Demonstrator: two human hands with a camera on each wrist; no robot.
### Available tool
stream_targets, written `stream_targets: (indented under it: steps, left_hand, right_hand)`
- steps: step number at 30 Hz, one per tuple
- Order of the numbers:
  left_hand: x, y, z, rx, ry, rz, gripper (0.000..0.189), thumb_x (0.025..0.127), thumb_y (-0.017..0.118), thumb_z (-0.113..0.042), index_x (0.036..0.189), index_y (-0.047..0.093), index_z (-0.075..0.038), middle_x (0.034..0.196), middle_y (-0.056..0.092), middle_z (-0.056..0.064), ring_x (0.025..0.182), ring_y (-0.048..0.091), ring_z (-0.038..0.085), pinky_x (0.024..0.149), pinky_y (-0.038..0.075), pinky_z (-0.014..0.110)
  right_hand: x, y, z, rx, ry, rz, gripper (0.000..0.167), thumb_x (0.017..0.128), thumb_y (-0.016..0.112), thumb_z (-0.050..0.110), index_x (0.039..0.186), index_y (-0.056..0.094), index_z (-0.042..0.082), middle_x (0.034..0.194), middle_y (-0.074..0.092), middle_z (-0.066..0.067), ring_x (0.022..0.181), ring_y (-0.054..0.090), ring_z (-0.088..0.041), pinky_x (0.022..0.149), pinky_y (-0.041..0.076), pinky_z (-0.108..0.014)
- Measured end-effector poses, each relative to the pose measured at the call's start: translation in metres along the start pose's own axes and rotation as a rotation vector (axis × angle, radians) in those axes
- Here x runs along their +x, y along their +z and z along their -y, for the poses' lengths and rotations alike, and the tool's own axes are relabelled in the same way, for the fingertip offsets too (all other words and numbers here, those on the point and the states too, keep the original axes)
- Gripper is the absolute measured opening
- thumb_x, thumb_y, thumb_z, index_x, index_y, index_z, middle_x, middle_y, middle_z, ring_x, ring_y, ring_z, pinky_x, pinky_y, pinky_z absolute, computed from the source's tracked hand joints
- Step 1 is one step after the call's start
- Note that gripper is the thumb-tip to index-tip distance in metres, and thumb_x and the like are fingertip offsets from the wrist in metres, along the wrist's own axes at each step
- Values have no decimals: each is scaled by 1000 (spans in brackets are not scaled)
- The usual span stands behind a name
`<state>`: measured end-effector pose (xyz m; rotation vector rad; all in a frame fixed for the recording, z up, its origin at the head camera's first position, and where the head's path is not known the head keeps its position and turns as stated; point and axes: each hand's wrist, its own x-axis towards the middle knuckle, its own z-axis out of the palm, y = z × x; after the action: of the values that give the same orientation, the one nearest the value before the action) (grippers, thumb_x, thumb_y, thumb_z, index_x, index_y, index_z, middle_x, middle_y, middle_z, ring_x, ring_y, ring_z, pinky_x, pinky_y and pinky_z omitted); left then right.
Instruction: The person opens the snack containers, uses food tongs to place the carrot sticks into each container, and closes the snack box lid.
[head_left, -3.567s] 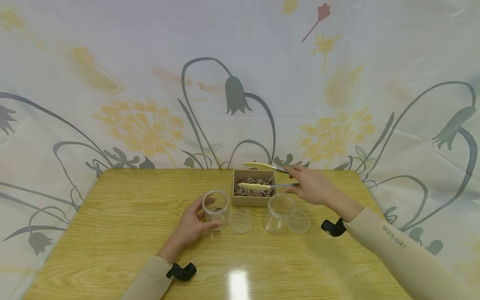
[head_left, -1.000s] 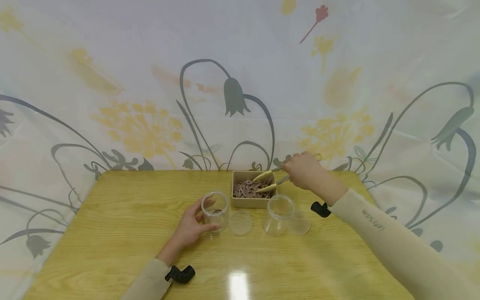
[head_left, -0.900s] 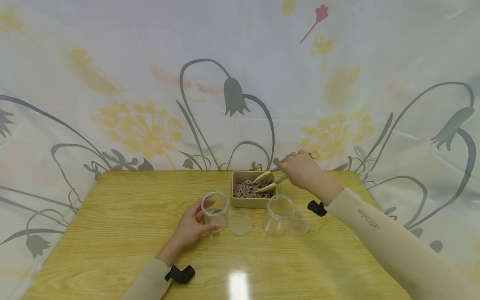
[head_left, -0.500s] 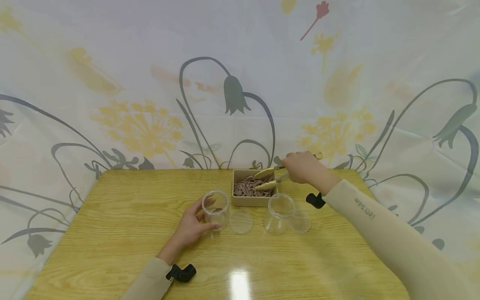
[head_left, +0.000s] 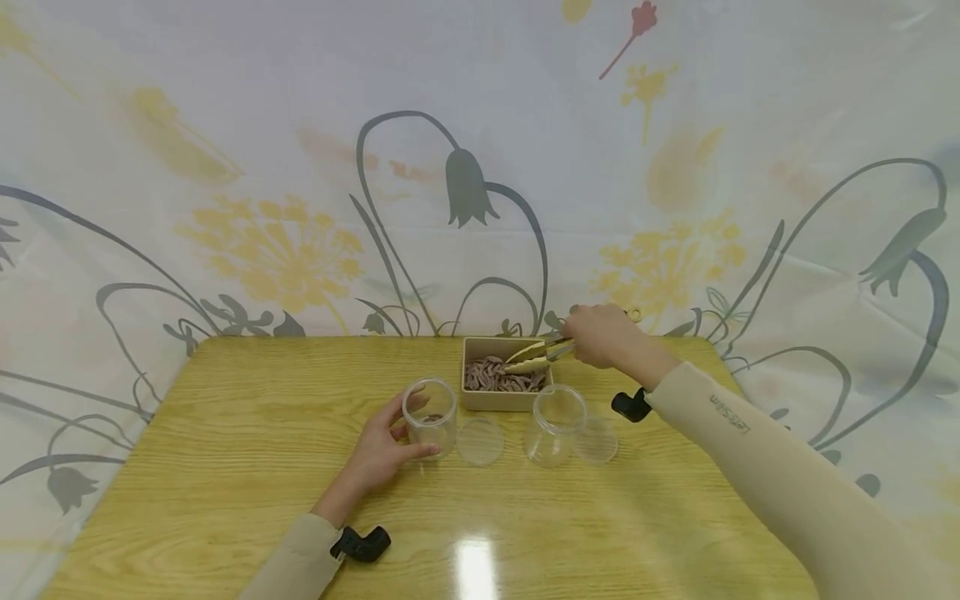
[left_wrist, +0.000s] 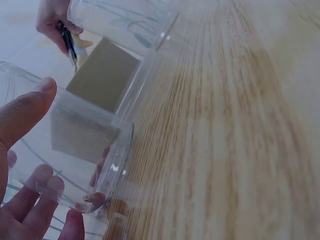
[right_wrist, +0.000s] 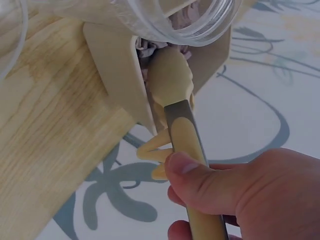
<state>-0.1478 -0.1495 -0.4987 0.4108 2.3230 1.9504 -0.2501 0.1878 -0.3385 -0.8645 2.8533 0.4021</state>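
My left hand (head_left: 378, 450) grips a clear round jar (head_left: 442, 437) standing lidless on the table, thumb on one side and fingers round the other. At its bottom lies a small brown piece (left_wrist: 93, 199), seen through the wall in the left wrist view. My right hand (head_left: 606, 335) holds metal tongs (right_wrist: 184, 132) with pale yellow scalloped tips. Those tips reach down into a beige rectangular box (head_left: 498, 402) of purple-brown strips (head_left: 486, 375), close together among the strips. Whether a strip is between them I cannot tell.
A second clear jar (head_left: 551, 446) stands right in front of the box's right corner. One flat clear lid (head_left: 481, 442) lies between the jars, another lid (head_left: 597, 442) to the right. Behind the wooden table (head_left: 262, 417) hangs a flower-printed cloth (head_left: 300, 167).
The tongs, spread wide over the box at first, have gone down into the strips, and their tips have drawn closer together. The left hand and its jar have stayed in place.
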Motion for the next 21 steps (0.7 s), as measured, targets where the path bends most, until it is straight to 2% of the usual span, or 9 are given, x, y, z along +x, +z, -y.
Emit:
stream_targets:
  steps: [4,9,19,21]
  left_hand:
    - [0,0,0,-2,-3,-3,88,75,86,-2,150,41,-5,144,49,21,124,53,45,99,47,53]
    - [1,1,1,-4,-2,-2,90,74,86,-2,151,40,-7,144,49,21,122,54,45,98,47,52]
    - [1,0,3,-16,-11,5,89,75,86,-1,151,40,-6,145,48,21,120,56,46,95,50,49]
    - [1,0,3,-19,-14,7,89,75,86,-1,151,40,-6,145,48,21,120,55,46,94,51,49]
  right_hand:
    - [-2,6,-5,17,-13,-62,27,87,75,11,114,75,13,97,70,-8,83,65,-25,50,46,-32]
    - [-7,9,-10,54,-12,-95,30,87,76,12,116,75,16,91,72,-6,70,62,-21,47,42,-30]
    - [-20,12,-17,97,19,-109,40,87,78,18,126,71,12,101,73,-8,76,64,-24,49,43,-31]
    - [-22,13,-18,120,26,-112,41,87,78,18,127,70,12,100,73,-8,71,63,-22,48,41,-30]
